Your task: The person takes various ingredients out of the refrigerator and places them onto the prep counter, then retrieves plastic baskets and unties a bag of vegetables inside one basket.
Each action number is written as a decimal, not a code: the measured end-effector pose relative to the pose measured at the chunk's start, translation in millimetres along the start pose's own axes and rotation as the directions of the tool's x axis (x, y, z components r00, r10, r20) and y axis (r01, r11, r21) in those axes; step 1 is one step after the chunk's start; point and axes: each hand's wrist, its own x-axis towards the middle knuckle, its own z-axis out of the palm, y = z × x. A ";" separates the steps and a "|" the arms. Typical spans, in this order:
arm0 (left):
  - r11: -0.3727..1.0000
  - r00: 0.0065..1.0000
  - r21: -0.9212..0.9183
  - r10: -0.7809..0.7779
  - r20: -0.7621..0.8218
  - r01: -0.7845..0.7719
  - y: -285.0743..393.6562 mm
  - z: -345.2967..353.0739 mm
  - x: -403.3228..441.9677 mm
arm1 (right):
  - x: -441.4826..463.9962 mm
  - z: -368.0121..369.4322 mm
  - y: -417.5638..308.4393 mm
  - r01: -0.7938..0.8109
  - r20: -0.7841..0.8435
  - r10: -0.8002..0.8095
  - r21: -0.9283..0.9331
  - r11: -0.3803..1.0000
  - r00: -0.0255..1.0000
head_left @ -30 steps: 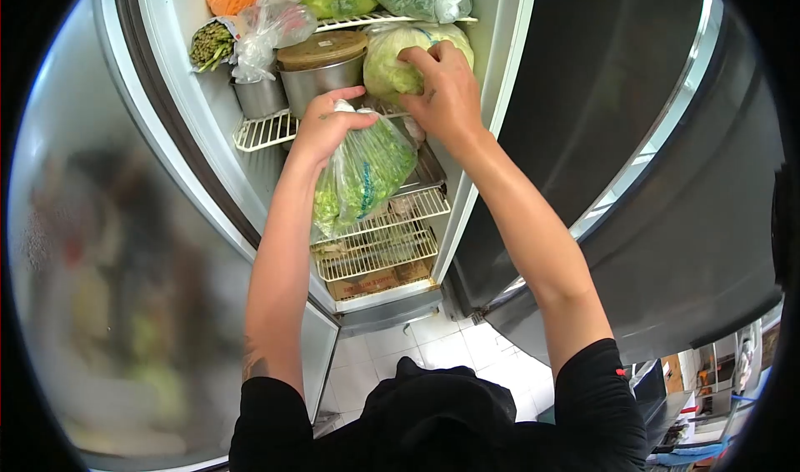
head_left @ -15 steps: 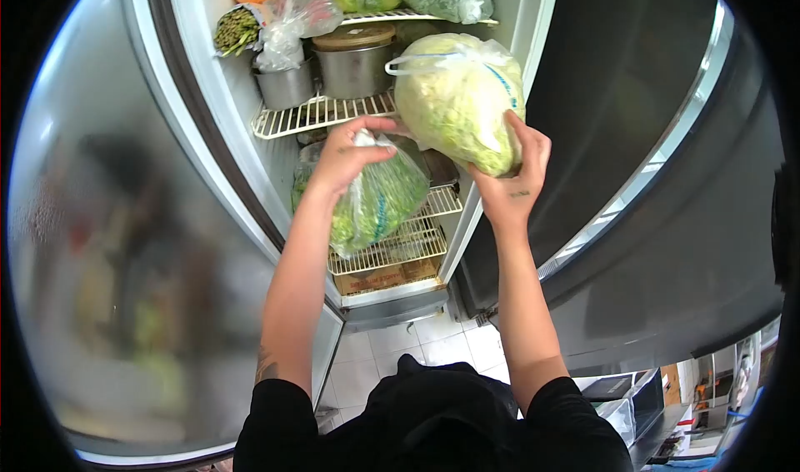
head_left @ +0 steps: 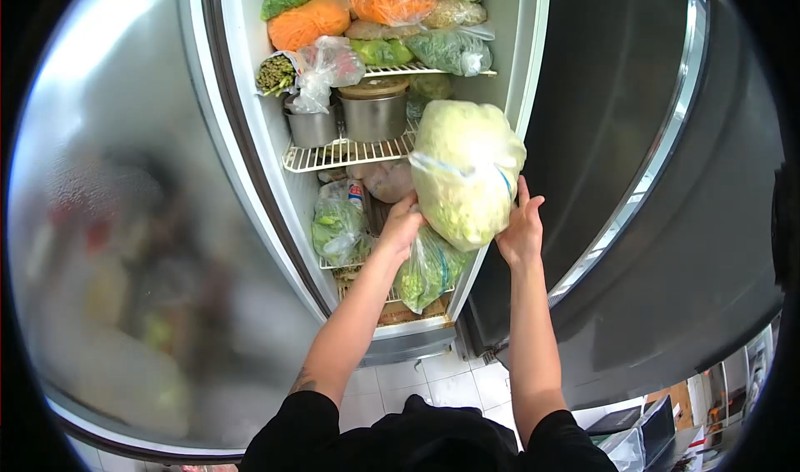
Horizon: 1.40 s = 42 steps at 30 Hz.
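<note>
A big clear plastic bag of pale, cut cabbage (head_left: 467,172) is up in front of the fridge's right side. My right hand (head_left: 522,232) holds it at its lower right, thumb sticking out and the other fingers partly hidden. Below it hangs a smaller clear bag of chopped green vegetables (head_left: 427,274), gripped near its top by my left hand (head_left: 402,229). The left fingertips are partly hidden behind the bags, close to the cabbage bag's lower left edge.
Bagged orange shreds (head_left: 310,24) and greens fill the upper shelf. Metal pots (head_left: 372,118) stand on the middle wire shelf (head_left: 346,154); another greens bag (head_left: 336,229) sits lower left. The open fridge door (head_left: 142,247) is on my left, a dark door (head_left: 608,80) on my right.
The cabbage bag has come lower and swung its tied end toward me. My left hand and the greens bag have shifted right and down, beneath it. The view has tilted, showing more upper shelf.
</note>
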 end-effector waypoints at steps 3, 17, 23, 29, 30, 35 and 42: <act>0.969 0.996 0.240 0.069 -0.053 -0.054 -16.0 -1.0 -22.3 | 23.1 -43.9 27.6 -0.069 0.022 0.067 0.166 0.984 0.998; 0.880 0.998 0.474 -0.044 0.037 0.021 -55.1 35.8 -215.8 | -170.6 -45.8 39.5 -0.282 0.040 0.308 0.525 0.803 0.951; 0.858 0.982 0.508 -0.153 0.116 0.074 -70.2 79.0 -274.5 | -255.1 -53.0 -18.2 -0.313 0.063 0.331 0.531 0.787 0.941; 0.884 0.977 0.453 -0.185 0.103 0.119 -94.0 109.0 -320.9 | -345.1 -67.4 -81.3 -0.091 -0.131 0.148 0.366 0.926 0.980; 0.883 0.976 0.453 -0.189 0.104 0.123 -100.4 108.8 -326.3 | -364.6 -67.9 -92.2 -0.047 -0.167 0.108 0.333 0.942 0.980; 0.850 0.935 0.461 -0.338 0.107 0.255 -131.9 110.7 -336.8 | -465.4 -76.9 -129.7 0.169 -0.334 -0.114 0.139 0.976 0.935; 0.763 0.859 0.625 -0.422 0.290 0.164 -196.0 112.6 -326.1 | -564.9 -80.3 -140.9 0.258 -0.644 -0.207 -0.016 0.966 0.736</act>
